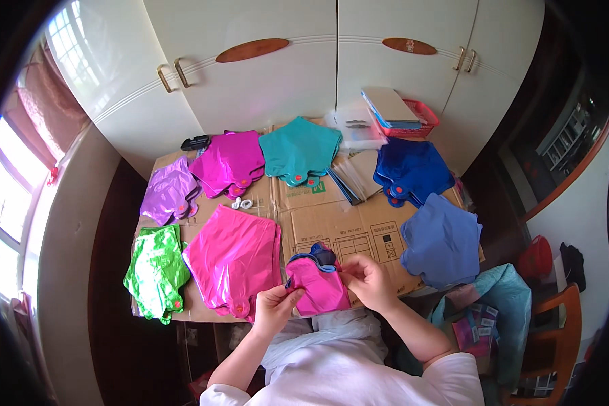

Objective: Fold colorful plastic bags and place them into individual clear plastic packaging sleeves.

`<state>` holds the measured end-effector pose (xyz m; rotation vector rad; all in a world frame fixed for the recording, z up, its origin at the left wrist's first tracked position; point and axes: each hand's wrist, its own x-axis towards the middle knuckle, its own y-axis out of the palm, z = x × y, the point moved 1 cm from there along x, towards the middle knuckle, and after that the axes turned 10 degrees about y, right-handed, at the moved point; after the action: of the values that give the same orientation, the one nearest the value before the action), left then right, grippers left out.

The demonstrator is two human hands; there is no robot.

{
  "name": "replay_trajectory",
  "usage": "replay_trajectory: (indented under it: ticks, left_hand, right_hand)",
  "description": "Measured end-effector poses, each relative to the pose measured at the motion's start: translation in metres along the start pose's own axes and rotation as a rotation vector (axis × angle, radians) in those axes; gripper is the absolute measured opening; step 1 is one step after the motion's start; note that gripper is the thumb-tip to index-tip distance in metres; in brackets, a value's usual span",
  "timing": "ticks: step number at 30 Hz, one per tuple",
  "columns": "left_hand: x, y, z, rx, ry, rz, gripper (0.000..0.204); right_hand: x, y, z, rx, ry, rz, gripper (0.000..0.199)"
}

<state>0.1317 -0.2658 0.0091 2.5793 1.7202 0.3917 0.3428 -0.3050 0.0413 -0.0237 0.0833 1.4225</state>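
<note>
Evidently, the glossy pink, soft-looking piece with dark blue folds at its far end (316, 292) lies between both hands at the cardboard-covered counter's (318, 215) near edge, left hand (275, 309) pinching its left side, right hand (369, 283) its upper right, neither nearer.

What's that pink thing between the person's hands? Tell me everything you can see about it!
The bright pink, pouch-like piece of thin, slightly shiny material looks soft, like film or fabric; I can't tell which. Rumpled dark blue and lighter blue parts show at its far end. It is spread fairly flat, with light creases, near the close edge of the brown cardboard sheet. The person's left grip pinches its left side, the right grip its upper right side.
</note>
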Motion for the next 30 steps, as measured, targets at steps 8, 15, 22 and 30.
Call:
replay_trajectory:
  ticks: [8, 15, 22, 30]
  left_hand:
    - [0.003, 0.005, -0.003, 0.083, -0.013, -0.05, 0.009]
    - [0.005, 0.006, 0.009, 0.114, -0.123, -0.035, 0.011]
    - [0.012, 0.008, 0.016, 0.04, -0.152, 0.001, 0.012]
    - [0.041, 0.006, 0.039, 0.093, -0.249, -0.025, 0.016]
  right_hand:
    - [-0.005, -0.003, 0.015, -0.311, -0.211, -0.018, 0.013]
    - [0.005, -0.007, -0.009, -0.119, -0.054, -0.022, 0.021]
    - [0.029, -0.024, -0.007, 0.011, 0.203, 0.193, 0.024]
    - [0.061, -0.041, -0.018, -0.582, 0.069, 0.112, 0.015]
